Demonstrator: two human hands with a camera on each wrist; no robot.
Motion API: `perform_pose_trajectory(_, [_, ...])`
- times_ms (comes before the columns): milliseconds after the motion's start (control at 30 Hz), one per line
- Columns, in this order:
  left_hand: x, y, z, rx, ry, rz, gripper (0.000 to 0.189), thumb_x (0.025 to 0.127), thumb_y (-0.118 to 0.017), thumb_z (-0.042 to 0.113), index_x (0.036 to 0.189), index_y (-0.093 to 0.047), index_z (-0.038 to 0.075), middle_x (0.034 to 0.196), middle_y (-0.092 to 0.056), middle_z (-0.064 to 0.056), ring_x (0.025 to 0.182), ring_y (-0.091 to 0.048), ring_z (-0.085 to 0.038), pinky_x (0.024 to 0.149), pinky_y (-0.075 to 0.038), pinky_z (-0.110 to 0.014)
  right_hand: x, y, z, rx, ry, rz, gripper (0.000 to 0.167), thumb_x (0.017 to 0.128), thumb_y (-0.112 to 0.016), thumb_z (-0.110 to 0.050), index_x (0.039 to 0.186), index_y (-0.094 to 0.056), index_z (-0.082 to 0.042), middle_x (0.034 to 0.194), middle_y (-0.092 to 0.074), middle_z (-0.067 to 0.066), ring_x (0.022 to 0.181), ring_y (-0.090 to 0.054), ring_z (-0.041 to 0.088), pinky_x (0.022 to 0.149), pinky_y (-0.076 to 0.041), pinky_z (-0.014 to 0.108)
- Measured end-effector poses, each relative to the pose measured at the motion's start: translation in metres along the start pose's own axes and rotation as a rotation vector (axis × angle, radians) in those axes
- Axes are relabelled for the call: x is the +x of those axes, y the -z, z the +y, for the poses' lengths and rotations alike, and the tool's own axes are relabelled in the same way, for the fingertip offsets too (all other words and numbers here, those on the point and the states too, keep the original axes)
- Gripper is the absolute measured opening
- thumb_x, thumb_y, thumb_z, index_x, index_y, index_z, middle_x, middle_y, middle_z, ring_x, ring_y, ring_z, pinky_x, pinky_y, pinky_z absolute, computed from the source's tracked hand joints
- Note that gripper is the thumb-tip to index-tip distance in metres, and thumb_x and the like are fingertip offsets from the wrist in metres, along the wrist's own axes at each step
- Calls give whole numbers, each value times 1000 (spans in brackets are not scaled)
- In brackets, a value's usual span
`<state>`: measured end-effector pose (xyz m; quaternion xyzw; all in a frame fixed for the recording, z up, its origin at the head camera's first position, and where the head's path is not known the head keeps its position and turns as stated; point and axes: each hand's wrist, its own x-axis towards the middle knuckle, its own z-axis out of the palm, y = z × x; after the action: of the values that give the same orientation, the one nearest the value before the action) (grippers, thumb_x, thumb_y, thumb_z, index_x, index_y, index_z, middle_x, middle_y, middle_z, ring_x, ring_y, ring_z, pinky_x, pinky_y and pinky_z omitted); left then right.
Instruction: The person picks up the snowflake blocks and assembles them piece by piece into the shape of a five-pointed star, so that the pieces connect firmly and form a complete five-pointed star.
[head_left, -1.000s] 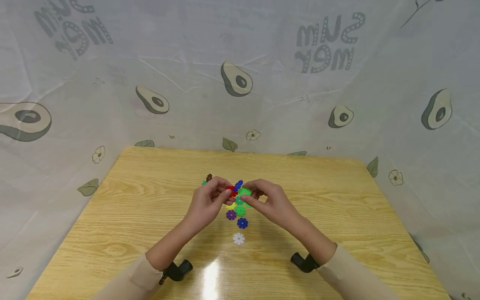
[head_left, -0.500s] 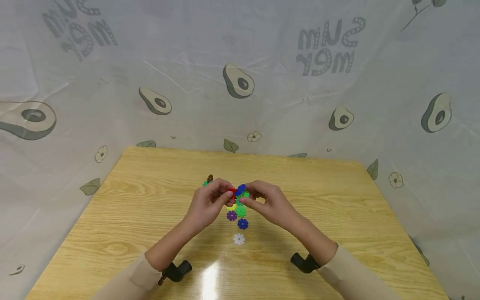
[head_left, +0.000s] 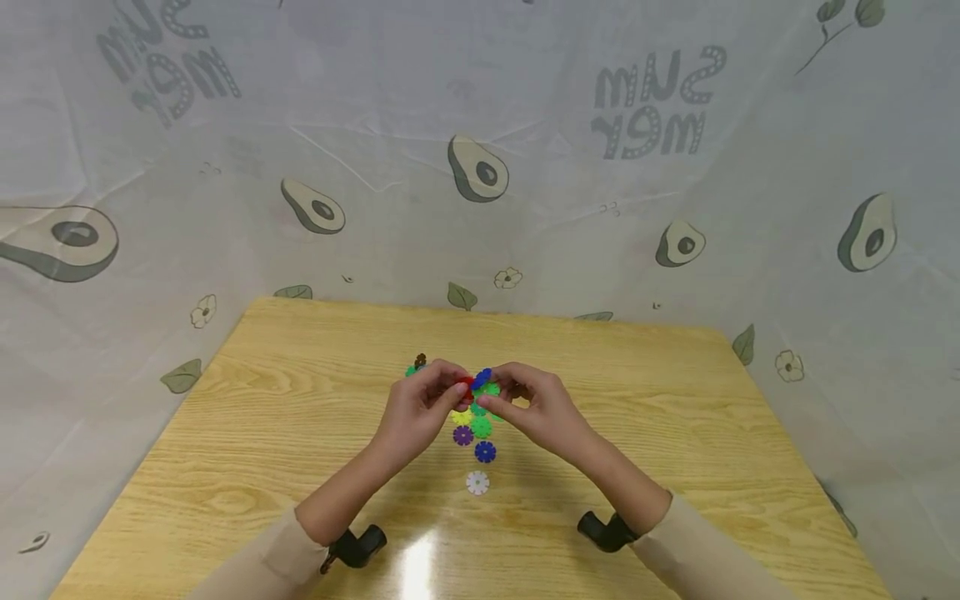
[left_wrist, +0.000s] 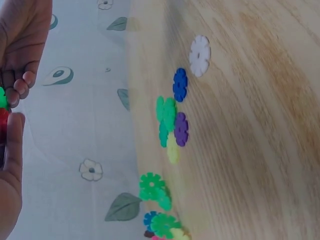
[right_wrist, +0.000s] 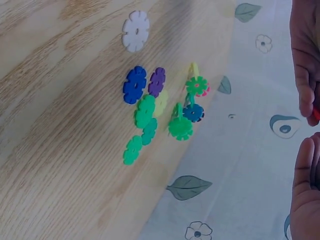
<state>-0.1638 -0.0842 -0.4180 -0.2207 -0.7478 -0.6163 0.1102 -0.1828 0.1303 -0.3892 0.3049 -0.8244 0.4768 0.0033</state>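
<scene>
Whitish cloth [head_left: 390, 108] hangs behind and at both sides of the table [head_left: 637, 467], and on it we see printed avocados, leaves, flowers and the word "summer" in reversed letters. Wood grain runs across the table top, and a bright reflection lies near its front edge.

Over the middle of this table, the two hands are raised and face each other, with a small gap between them. Our left hand [head_left: 420, 402] pinches a red disc [left_wrist: 3, 122] between the thumb and the fingers. Our right hand [head_left: 542, 402] has thumb and bent fingers around a green disc [head_left: 492, 389], which it grips on the other side. Between them a blue disc [head_left: 482, 379] stands tilted, touching the red one; because the pieces are so small in the head view, we cannot say with certainty how the three are joined.

Under the hands, more notched discs lie on the wood. Nearest to us is a white disc [head_left: 477, 482], alone; then come a dark blue disc [head_left: 485, 452] and a purple disc [head_left: 462, 435]. A little farther lie a yellow disc [right_wrist: 161, 103], a teal disc [right_wrist: 149, 131] and two bright green discs [right_wrist: 145, 112], quite close together. Behind our left hand we notice a far group of discs [right_wrist: 180, 128], mostly green, with some set on edge.

Both arms wear beige sleeves [head_left: 255, 557], and at each wrist sits a black device [head_left: 358, 547].
</scene>
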Motion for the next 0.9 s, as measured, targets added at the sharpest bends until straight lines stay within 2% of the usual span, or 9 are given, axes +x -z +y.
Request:
perform_pose_trajectory(233, [-2,2,-2,250,-106,72,13,101,-68,4,110,-76,4,101,-71,-9,88,-73,-20,77,-64,-25,1,-1,1,-47,-23,24,26,97,-76,-18,119,-72,-5,99,-74,6,85,-64,7,79,-58,23])
perform_pose_trajectory(433, [-5,1,-1,421,-221,45,27,95,-75,0,121,-71,0,108,-64,-11,95,-72,-24,81,-65,-31,2,-3,0,-57,-37,44,21,98,-76,-19,113,-72,-6,92,-71,4,81,-62,8,78,-57,23])
perform_pose_trajectory(567, [-7,-2,1,523,-254,28,41,93,-78,4,131,-65,-2,111,-61,-13,95,-68,-24,81,-64,-32,4,-7,-1,-57,-47,67,19,97,-77,-20,110,-73,-7,88,-69,3,79,-62,9,77,-58,24])
perform_pose_trajectory(767, [-5,-5,2,629,-306,55,40,92,-80,6,129,-65,-2,108,-60,-11,92,-63,-21,75,-60,-27,7,-14,-4,-35,-83,98,19,96,-78,-21,107,-73,-7,88,-71,5,78,-63,10,73,-57,22])
perform_pose_trajectory(900, [-5,-6,-1,686,-332,76,37,92,-80,6,125,-66,-2,107,-61,-10,89,-61,-18,71,-57,-25,9,-17,-6,-25,-115,105,20,96,-78,-20,108,-72,-5,92,-73,8,79,-65,10,75,-59,24])
